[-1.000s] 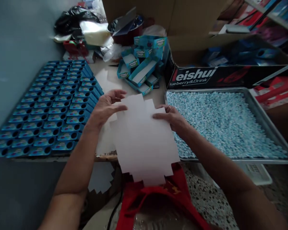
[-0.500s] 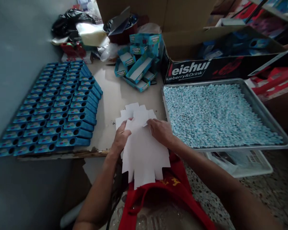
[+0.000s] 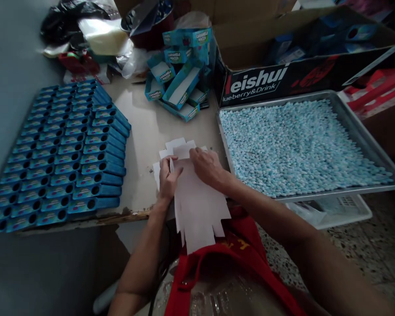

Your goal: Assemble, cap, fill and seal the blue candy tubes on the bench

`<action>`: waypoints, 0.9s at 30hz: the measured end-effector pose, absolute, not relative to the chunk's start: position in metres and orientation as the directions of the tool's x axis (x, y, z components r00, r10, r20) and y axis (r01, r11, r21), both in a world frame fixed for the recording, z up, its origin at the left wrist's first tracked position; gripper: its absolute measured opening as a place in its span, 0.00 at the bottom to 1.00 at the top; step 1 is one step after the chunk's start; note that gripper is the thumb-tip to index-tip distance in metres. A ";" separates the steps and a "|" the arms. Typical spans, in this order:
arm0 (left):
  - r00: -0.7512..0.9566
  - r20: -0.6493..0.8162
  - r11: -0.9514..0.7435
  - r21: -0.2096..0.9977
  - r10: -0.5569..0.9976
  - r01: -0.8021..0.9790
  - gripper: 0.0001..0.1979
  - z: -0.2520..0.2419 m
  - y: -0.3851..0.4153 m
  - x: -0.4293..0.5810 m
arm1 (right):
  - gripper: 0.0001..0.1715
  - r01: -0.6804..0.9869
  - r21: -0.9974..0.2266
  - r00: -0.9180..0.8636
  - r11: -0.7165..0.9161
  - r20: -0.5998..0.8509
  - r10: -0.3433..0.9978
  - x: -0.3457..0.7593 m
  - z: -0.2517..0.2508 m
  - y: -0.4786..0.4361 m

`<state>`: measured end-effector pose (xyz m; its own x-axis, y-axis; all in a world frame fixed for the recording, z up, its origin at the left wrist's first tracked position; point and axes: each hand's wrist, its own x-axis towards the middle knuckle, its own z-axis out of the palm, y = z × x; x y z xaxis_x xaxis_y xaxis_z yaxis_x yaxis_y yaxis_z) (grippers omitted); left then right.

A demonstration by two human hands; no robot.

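A white die-cut box blank (image 3: 200,202) lies between my hands, its tabbed lower end hanging past the table edge over my red apron. Beneath its far end, more white blanks (image 3: 176,143) lie on the table. My left hand (image 3: 168,177) grips the left edge of the top blank, where a side flap stands folded up beside the thumb. The fingers of my right hand (image 3: 207,166) are bent closed at the blank's upper right, pinching or pressing its flap; the fingertips are partly hidden.
Rows of small blue boxes (image 3: 62,153) with round holes cover the table's left. A metal tray (image 3: 345,127) of pale blue candies sits at right, before a black printed carton (image 3: 250,85). Open blue display boxes (image 3: 181,87) are piled at the back. A white crate (image 3: 358,215) stands lower right.
My left hand has turned the blank's left side flap upward. My right hand has shifted left and closed over the top of the blank. The whole view has tilted slightly.
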<state>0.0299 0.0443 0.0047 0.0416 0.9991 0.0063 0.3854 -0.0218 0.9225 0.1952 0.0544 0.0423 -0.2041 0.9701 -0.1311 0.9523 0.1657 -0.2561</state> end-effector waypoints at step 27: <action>0.371 -0.134 -0.240 0.557 0.919 0.795 0.03 0.033 0.096 0.006 | 0.18 0.882 -0.272 -0.468 0.386 -0.396 0.790 0.192 0.072 0.102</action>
<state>0.0058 0.0963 0.0328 0.3708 0.9191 -0.1335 0.7949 -0.2397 0.5573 0.1916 0.1025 0.0716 -0.4680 0.7900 -0.3960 0.8815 0.3859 -0.2720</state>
